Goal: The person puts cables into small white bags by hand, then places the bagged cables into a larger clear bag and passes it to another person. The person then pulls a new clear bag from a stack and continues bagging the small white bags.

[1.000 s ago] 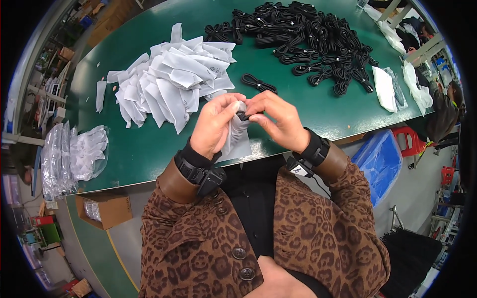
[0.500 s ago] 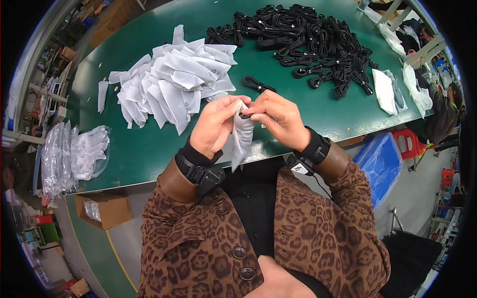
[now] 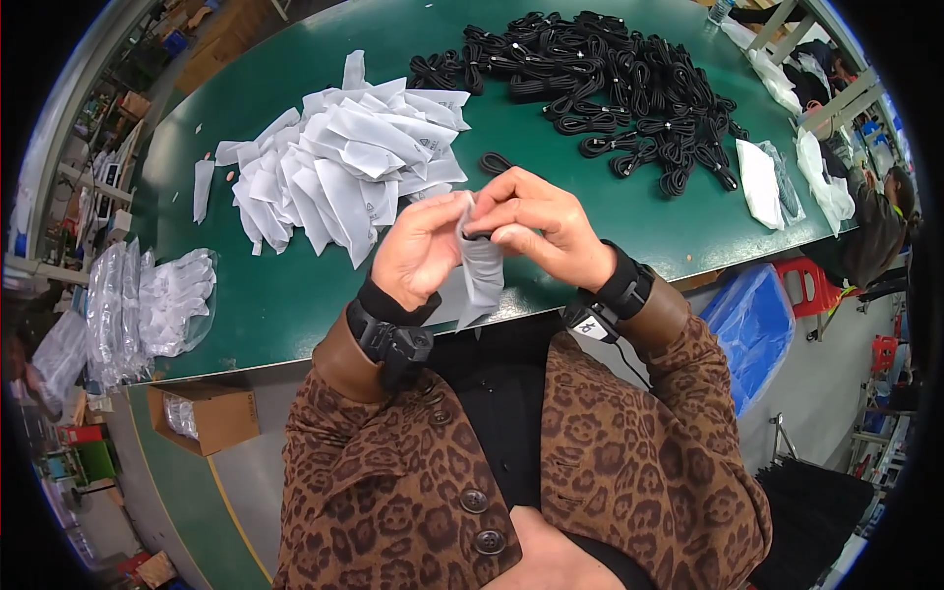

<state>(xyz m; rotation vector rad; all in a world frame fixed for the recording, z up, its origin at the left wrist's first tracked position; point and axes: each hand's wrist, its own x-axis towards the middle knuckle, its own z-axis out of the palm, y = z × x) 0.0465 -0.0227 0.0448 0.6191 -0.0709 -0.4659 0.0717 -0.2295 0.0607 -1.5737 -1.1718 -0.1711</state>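
Hands (image 3: 482,241) together gripping a grey pouch (image 3: 482,275), white bag heap (image 3: 344,167) and black cable pile (image 3: 610,88) beyond on green table (image 3: 295,295).

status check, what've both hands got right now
Left hand and right hand both gripping small grey pouch, black cable coil at its mouth. Nothing in the way.

Left hand (image 3: 421,248) and right hand (image 3: 539,228) pinched together.
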